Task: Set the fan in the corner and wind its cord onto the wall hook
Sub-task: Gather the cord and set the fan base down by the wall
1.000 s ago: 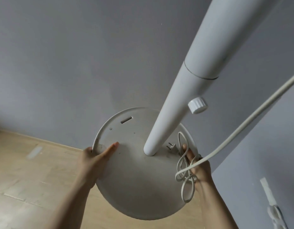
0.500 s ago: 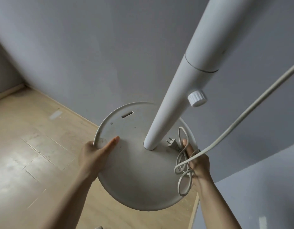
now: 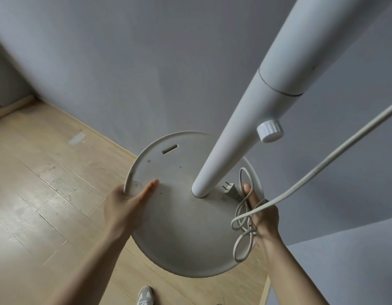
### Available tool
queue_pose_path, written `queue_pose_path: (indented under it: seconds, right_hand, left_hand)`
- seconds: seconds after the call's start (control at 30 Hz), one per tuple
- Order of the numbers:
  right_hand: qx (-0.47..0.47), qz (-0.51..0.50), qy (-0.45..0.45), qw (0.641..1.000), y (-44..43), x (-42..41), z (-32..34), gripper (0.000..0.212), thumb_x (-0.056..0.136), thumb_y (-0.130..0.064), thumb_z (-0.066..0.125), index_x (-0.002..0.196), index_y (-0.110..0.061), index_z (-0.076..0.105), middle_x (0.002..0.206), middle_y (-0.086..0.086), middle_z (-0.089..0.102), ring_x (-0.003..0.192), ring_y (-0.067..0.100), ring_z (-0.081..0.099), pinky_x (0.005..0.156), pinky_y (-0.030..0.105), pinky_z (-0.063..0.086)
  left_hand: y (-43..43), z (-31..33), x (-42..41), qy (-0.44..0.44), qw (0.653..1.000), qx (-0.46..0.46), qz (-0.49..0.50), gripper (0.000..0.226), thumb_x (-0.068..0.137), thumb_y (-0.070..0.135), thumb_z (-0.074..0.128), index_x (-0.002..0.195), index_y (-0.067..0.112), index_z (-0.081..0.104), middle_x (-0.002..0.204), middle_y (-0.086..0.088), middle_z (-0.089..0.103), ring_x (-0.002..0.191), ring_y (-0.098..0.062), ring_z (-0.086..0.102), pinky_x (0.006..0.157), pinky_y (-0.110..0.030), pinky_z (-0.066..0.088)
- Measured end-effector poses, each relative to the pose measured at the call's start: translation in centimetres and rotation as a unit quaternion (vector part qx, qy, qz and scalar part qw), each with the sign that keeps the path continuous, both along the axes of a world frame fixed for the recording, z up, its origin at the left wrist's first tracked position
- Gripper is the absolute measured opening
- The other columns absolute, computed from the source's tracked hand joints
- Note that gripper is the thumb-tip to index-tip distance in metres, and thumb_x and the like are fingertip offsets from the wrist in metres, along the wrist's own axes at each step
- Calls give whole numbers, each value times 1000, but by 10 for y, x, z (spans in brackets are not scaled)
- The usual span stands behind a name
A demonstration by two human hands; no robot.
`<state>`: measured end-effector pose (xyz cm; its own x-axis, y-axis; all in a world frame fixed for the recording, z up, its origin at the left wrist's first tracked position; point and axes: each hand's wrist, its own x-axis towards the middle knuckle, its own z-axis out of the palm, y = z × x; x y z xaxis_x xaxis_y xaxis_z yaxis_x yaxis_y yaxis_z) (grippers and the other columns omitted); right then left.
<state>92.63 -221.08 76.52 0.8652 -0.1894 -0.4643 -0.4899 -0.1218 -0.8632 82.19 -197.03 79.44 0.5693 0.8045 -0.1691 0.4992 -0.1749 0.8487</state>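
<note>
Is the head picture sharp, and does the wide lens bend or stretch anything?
Head view: even, soft light, no glare; hands, left and right, and fan base look sharp; the pole balloons toward the top right, a wide-angle stretch; the cord there looks soft.

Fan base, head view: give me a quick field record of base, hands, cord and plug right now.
fan base: round white disc, held by its rim at both sides, floor visible beneath it
pole: white column rising from base centre, ribbed knob on its side
left hand: grips left rim, thumb lying on top
right hand: grips right rim with cord loops bunched in it
cord: several loose loops at the right hand, one strand running up to the right out of frame
plug: lying on base beside pole
wall hook: not in view
</note>
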Motion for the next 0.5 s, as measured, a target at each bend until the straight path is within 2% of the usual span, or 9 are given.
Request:
queue_pose_path:
  seconds: [0.13, 0.2, 0.33, 0.5]
  right_hand:
    - [-13, 2, 9, 1000, 7, 5, -27, 53, 77, -47, 72, 52, -17, 35, 28, -10, 33, 27, 7, 31, 37, 21, 27]
    - [-18, -4, 14, 1000, 7, 4, -42, 52, 78, -45, 71, 52, -17, 36, 27, -10, 33, 28, 8, 31, 39, 23, 27]
    - [-17, -8, 31, 999, 5, 5, -81, 46, 88, -38, 65, 54, -18, 42, 28, -10, 33, 27, 7, 30, 38, 24, 26]
    - [-4, -22, 46, 999, 9, 6, -138, 51, 79, -44, 71, 52, -19, 36, 29, -11, 29, 27, 7, 26, 37, 23, 23]
  left_hand:
    - [8, -33, 10, -3, 1000, -4, -12, 54, 56, 62, 66, 63, 9, 66, 62, -6, 67, 60, -18, 62, 55, -29, 45]
    - [9, -50, 12, -5, 1000, -12, -20, 52, 57, 61, 69, 63, 9, 66, 62, -5, 68, 59, -17, 63, 54, -29, 46]
    - [8, -90, 16, -5, 1000, -16, -23, 42, 69, 49, 79, 65, 9, 67, 62, -4, 67, 62, -20, 64, 54, -29, 45]
    - [11, -160, 19, 0, 999, -32, -24, 47, 62, 55, 79, 66, 9, 67, 60, -3, 66, 57, -19, 61, 53, -30, 44]
